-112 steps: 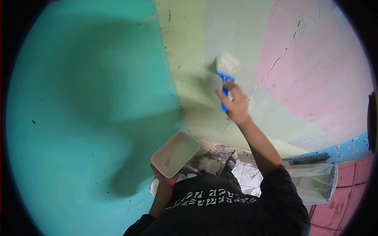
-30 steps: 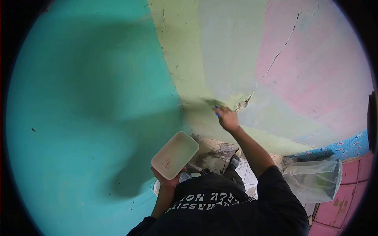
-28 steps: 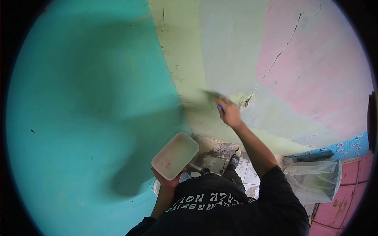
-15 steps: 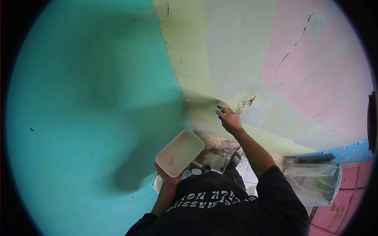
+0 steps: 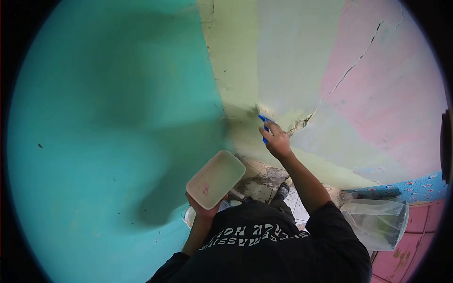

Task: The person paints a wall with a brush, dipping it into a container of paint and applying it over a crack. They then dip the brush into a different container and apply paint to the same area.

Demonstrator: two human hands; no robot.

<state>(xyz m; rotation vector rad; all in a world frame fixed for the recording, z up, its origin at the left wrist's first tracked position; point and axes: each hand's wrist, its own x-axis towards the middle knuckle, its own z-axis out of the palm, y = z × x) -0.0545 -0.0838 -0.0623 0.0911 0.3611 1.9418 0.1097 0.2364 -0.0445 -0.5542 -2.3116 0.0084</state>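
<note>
My right hand (image 5: pixel 279 142) grips the blue handle of a paintbrush (image 5: pixel 265 123), its pale bristles up against the yellow-green strip of the wall (image 5: pixel 240 70). Just right of that hand is a broken patch (image 5: pixel 299 125) in the plaster, from which a long crack runs up to the right. Low in front of my body, my left hand (image 5: pixel 204 207) holds a rectangular off-white tub (image 5: pixel 216 180) from below, tilted, with reddish marks inside on its bottom. Most of the left fingers are hidden under the tub.
A turquoise wall (image 5: pixel 104 155) meets the painted wall in a corner at left. Beside my left forearm stands a white bucket (image 5: pixel 188 217). At right are a clear plastic-lined bin (image 5: pixel 377 224) and a pink cabinet (image 5: pixel 406 257). My feet are on white floor tiles (image 5: pixel 296 205).
My right hand has shifted slightly, and the brush bristles now show, pointing up along the wall. The tub stays in my left hand. The whole view has moved a little.
</note>
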